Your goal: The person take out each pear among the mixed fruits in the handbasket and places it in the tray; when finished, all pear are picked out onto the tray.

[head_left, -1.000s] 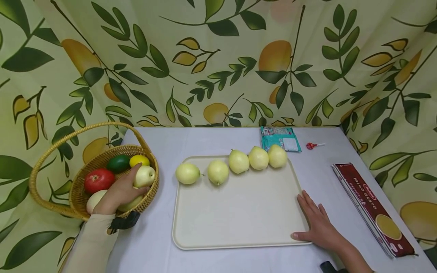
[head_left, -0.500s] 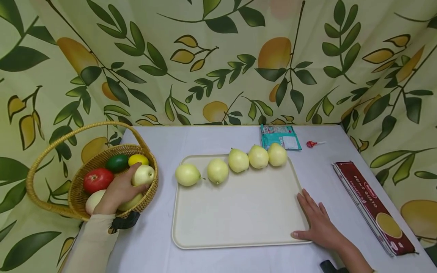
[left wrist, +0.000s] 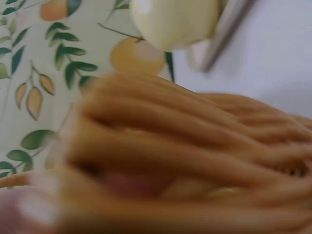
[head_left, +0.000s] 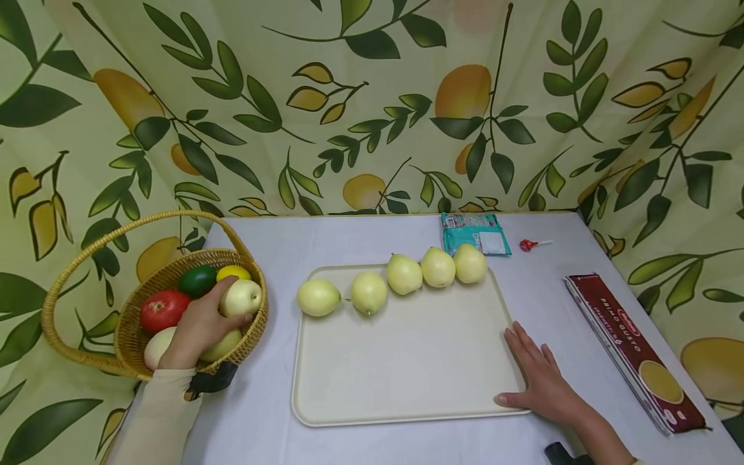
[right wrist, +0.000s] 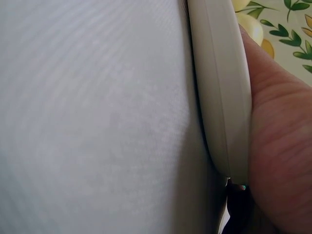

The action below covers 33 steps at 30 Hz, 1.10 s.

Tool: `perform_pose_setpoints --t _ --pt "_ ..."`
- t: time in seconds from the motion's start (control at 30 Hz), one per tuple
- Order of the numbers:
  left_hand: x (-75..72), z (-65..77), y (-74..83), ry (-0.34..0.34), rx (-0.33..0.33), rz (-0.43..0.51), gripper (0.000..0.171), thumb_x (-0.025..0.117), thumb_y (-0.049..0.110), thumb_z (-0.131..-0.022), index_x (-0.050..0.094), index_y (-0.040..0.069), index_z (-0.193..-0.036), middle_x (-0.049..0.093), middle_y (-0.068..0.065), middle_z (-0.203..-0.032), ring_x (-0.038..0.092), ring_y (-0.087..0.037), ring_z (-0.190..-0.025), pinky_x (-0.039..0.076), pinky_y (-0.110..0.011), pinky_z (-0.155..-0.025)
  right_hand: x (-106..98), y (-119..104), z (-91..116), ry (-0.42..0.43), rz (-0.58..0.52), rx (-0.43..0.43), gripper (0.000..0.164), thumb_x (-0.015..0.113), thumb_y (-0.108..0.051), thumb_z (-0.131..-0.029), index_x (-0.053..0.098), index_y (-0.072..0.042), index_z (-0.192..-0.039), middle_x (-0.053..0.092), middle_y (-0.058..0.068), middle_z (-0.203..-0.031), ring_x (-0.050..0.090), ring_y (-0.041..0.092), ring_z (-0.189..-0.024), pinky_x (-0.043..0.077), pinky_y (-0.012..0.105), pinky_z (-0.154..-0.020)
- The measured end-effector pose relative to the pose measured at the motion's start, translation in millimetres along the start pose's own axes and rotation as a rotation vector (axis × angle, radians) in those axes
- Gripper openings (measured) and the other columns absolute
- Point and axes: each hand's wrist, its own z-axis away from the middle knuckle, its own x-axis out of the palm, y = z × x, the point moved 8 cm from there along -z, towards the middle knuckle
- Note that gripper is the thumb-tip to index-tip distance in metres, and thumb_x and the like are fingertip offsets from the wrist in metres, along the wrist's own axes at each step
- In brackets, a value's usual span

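Your left hand (head_left: 200, 330) reaches into the wicker basket (head_left: 129, 332) at the worktop's (head_left: 250, 426) left edge, fingers and thumb curled round a pale green pear (head_left: 240, 298) on the basket's right side. Around that hand in the basket you have a tomato (head_left: 165, 311), a dark green oval fruit (head_left: 197, 281), a lemon (head_left: 234, 273) and more pale fruit (head_left: 158, 349), partly covered by your hand. The left wrist view is blurred.

Your right hand (head_left: 540, 381) grips nothing: its fingers lie extended and spread along the right rim of the cream tray (head_left: 407, 361), near the corner closest to you, with the thumb over the rim. The tray sits mid-worktop, towards the near edge. Five pears (head_left: 404, 274) line its far side; the leftmost lies tipped over at the far left corner, stem pointing right.

Near the worktop's far edge, a teal packet (head_left: 473, 234) lies behind the rightmost pears, with a red lollipop (head_left: 529, 245) just beside it. A spaghetti pack (head_left: 636, 352) slants along the right edge.
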Motion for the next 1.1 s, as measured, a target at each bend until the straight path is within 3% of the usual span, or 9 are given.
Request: perform_pose_setpoints --t 0.3,0.57,0.73,0.83,1.1 --pt "-29.5 8.6 24.4 0.108 0.101 0.073 0.084 0.08 0.036 -0.078 0.036 0.012 -0.145 0.058 -0.032 -0.12 0.06 -0.044 -0.094 0.047 -0.051 -0.072 0 1 0 0.003 0.004 -0.004 0.129 0.079 -0.064 -0.059 0.013 -0.007 -0.154 -0.002 0.018 -0.161 0.007 0.045 -0.145 -0.018 0.052 -0.114" --pt "-36.0 12.9 55.5 0.172 0.219 0.177 0.079 0.081 0.024 -0.077 0.039 0.01 -0.142 0.057 -0.027 -0.123 0.06 -0.041 -0.099 0.05 -0.05 -0.078 0 3 1 0.006 -0.008 -0.012 0.129 0.079 -0.064 -0.059 0.013 -0.008 -0.154 -0.001 0.018 -0.161 0.008 0.046 -0.144 -0.019 0.051 -0.114" --pt "-23.1 10.0 78.5 0.098 0.245 0.255 0.079 0.08 0.023 -0.078 0.037 0.016 -0.145 0.052 -0.022 -0.135 0.058 -0.041 -0.115 0.048 -0.054 -0.093 -3 2 0 0.003 -0.001 -0.002 0.13 0.079 -0.065 -0.058 0.012 -0.008 -0.154 -0.002 0.018 -0.161 0.008 0.046 -0.144 -0.019 0.051 -0.114" --pt "-8.1 7.8 96.8 0.055 0.272 0.271 0.08 0.081 0.022 -0.078 0.038 0.017 -0.145 0.051 -0.022 -0.138 0.057 -0.039 -0.118 0.047 -0.052 -0.095 -4 2 -1 0.007 -0.001 -0.002 0.13 0.079 -0.064 -0.058 0.012 -0.008 -0.154 -0.001 0.018 -0.161 0.009 0.047 -0.144 -0.018 0.052 -0.115" --pt "27.2 5.3 144.1 0.016 0.398 0.33 0.078 0.084 0.017 -0.073 0.045 0.019 -0.141 0.059 -0.017 -0.131 0.06 -0.032 -0.115 0.05 -0.048 -0.093 -1 3 2 0.011 -0.011 -0.025 0.13 0.078 -0.065 -0.058 0.012 -0.01 -0.155 0.0 0.019 -0.161 0.011 0.048 -0.143 -0.019 0.051 -0.114"
